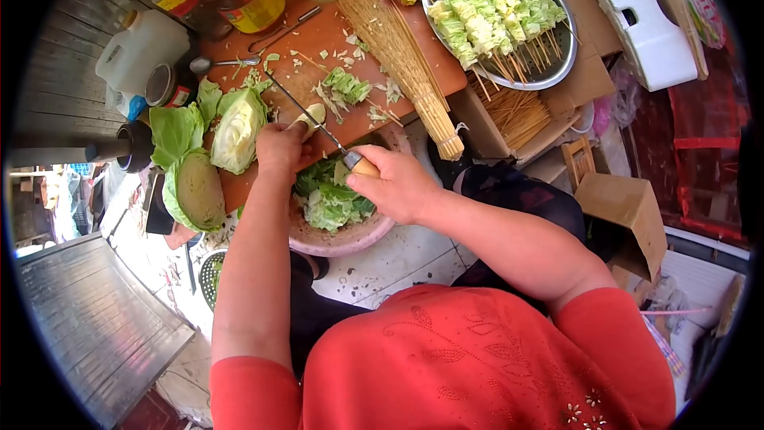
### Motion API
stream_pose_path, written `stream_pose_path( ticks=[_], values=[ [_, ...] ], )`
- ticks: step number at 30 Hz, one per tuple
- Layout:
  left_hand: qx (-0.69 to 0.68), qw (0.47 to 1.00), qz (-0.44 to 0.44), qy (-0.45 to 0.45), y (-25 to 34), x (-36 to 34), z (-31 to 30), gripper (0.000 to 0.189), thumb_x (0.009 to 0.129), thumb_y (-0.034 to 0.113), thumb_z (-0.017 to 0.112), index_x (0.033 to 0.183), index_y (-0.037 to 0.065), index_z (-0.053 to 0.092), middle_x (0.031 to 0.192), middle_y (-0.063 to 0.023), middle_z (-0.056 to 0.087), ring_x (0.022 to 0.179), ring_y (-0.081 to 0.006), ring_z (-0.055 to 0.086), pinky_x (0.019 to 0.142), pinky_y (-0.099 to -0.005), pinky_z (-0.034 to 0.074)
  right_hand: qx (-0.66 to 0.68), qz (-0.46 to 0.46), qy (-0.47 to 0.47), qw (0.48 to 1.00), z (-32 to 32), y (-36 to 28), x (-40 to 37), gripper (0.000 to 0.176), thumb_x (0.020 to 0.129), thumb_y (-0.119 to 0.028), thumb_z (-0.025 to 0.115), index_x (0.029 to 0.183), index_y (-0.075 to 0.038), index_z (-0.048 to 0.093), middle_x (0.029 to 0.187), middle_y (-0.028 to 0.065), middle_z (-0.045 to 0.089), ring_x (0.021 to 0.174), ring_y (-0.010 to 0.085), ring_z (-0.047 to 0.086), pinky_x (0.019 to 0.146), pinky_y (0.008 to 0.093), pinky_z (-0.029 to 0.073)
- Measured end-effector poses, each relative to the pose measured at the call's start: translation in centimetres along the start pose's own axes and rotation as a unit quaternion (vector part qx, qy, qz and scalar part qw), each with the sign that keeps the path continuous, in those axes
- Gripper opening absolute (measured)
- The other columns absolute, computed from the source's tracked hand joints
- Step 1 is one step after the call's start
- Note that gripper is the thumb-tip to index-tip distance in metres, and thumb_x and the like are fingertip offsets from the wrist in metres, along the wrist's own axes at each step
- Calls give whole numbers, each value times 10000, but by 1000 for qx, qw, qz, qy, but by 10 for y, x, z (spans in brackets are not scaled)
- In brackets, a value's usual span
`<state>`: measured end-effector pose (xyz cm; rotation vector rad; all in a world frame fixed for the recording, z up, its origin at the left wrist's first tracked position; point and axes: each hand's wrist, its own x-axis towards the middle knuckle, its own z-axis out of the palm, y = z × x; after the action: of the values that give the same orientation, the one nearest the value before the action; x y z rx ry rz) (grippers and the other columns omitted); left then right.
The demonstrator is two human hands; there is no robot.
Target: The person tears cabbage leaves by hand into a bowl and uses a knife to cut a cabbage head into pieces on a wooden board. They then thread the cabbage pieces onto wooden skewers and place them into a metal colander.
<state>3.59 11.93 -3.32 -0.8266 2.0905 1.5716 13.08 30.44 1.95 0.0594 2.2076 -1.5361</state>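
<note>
Knife [296,101] is gripped in your right hand [392,181], fingers wrapped around the wooden handle. The blade angles up and to the left across the edge area of the orange-brown tabletop [446,56]. Your left hand [278,147] pinches a pale cabbage piece [315,114] close beside the blade; whether the steel touches it cannot be told. The left fingertips are partly hidden.

Below your hands, a pink basin [318,247] contains loose cut greens [338,205]. To the left of your left hand, a cut cabbage [238,131] lies on the tabletop. A rounded cabbage portion [196,191] and a broad green leaf [176,134] are located next to it. Beyond the blade, a small stack of leaf squares [347,86] lies among scattered scraps.

To the right of this stack, a long bundle of thin straw-coloured sticks [398,72] lies diagonally, its bound end projecting past the tabletop edge. At the upper right, a perforated metal colander [563,64] holds skewered cabbage leaves [501,20], stick ends directed toward you. Just below the colander, a cardboard box [485,129] contains loose wooden skewers [517,118]. A metal spoon [201,65] lies near the white jug [143,52] at the upper left.
</note>
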Motion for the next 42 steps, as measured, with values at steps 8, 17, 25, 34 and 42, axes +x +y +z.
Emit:
stream_pose_path(
  ticks=[8, 17, 25, 34, 42],
  values=[
    [8, 1000, -27, -3, 5, 3, 1, 290, 842, 194, 683, 946, -2, 496, 790, -128, 605, 560, -197, 605, 503, -337, 561, -4, 36, -46, 998, -10, -3, 5, 343, 847, -252, 594, 1094, -14, 584, 788, 131, 598, 691, 239, 571, 624, 343, 465],
    [8, 998, -56, -16, 5, 7, -3, 280, 886, 153, 576, 1115, -3, 536, 828, -140, 616, 579, -208, 599, 526, -356, 575, -13, 88, -76, 993, -12, -1, 32, 331, 841, -239, 603, 1075, -6, 596, 737, 104, 595, 608, 206, 569, 578, 322, 459],
    [-47, 997, -52, -27, -6, 5, -19, 327, 820, 187, 721, 1086, 58, 582, 848, -78, 634, 661, -197, 640, 548, -314, 552, 82, 27, -18, 996, 6, 29, 32, 430, 880, -235, 626, 1267, -61, 555, 730, 11, 564, 510, 79, 505, 467, 245, 442],
    [-95, 994, -44, -35, -3, -2, -19, 244, 821, 57, 626, 1047, 9, 548, 861, -107, 633, 654, -188, 643, 471, -260, 528, 49, 18, -53, 997, -5, -5, -4, 435, 881, -205, 628, 1283, -60, 545, 755, 8, 582, 556, 82, 520, 507, 251, 456],
    [-94, 995, -42, 0, -9, 9, -13, 201, 805, 23, 634, 981, 0, 541, 819, -120, 636, 615, -200, 648, 452, -273, 535, 23, 21, -75, 997, -14, 1, -4, 339, 829, -251, 602, 1070, -13, 612, 770, 147, 639, 662, 254, 619, 643, 351, 505]
  ],
)
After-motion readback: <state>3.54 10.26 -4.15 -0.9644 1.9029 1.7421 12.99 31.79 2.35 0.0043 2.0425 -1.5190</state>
